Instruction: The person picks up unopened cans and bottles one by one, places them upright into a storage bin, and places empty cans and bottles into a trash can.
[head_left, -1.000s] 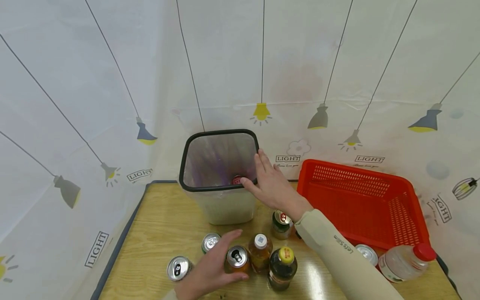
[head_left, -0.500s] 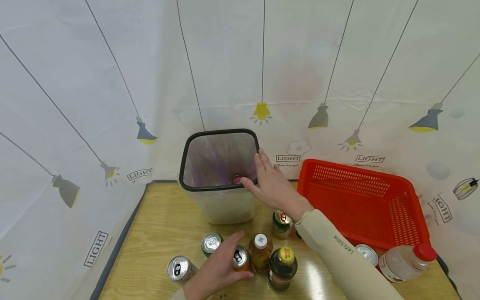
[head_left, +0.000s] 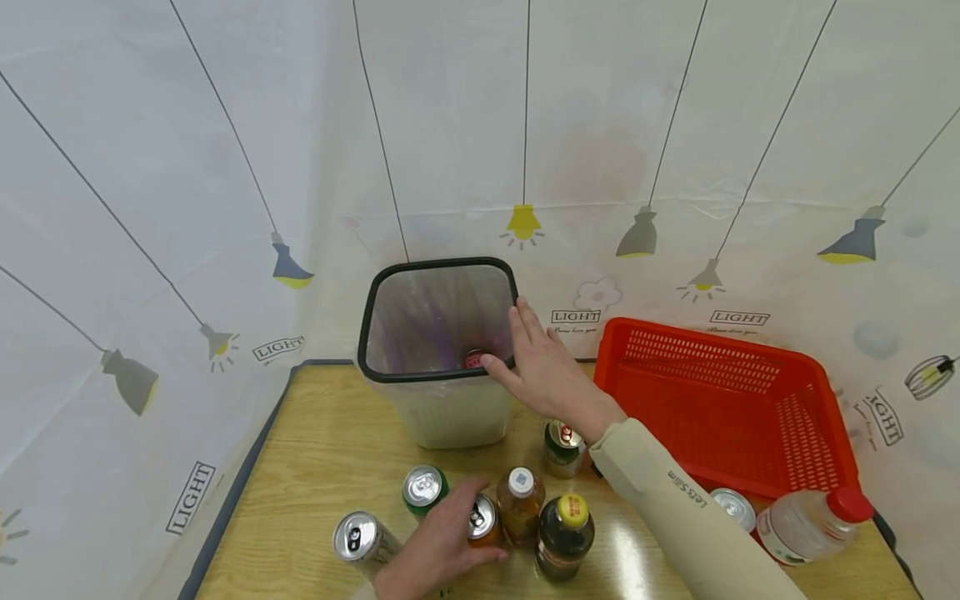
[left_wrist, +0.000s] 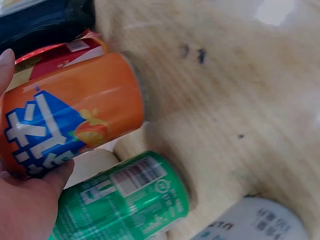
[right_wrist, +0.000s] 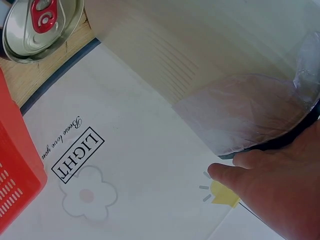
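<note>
My left hand (head_left: pixel 438 537) reaches around an orange soda can (head_left: pixel 482 523), thumb on one side and fingers on the other. The left wrist view shows the thumb against the orange can's blue-and-white lettering. A green can (left_wrist: pixel 130 200) stands beside it, and a silver-topped pale can (head_left: pixel 363 540) is farther left. Right of the orange can are a bottle with a white cap (head_left: pixel 521 508) and a dark bottle with a yellow cap (head_left: pixel 564 542). My right hand (head_left: pixel 551 379) rests with straight fingers on the right rim of a lined trash bin (head_left: pixel 450 417), thumb over its front rim.
A red can (head_left: pixel 474 359) shows inside the bin. Behind my right wrist stands a can with a red tab (head_left: pixel 564 446). A red plastic basket (head_left: pixel 836 442) sits at the right, with a clear red-capped bottle (head_left: pixel 802 527) and a silver-topped can (head_left: pixel 733 507) before it.
My left hand has moved right and closed in around the orange can, leaving the green can more exposed. The right hand has stayed at the bin's rim.
</note>
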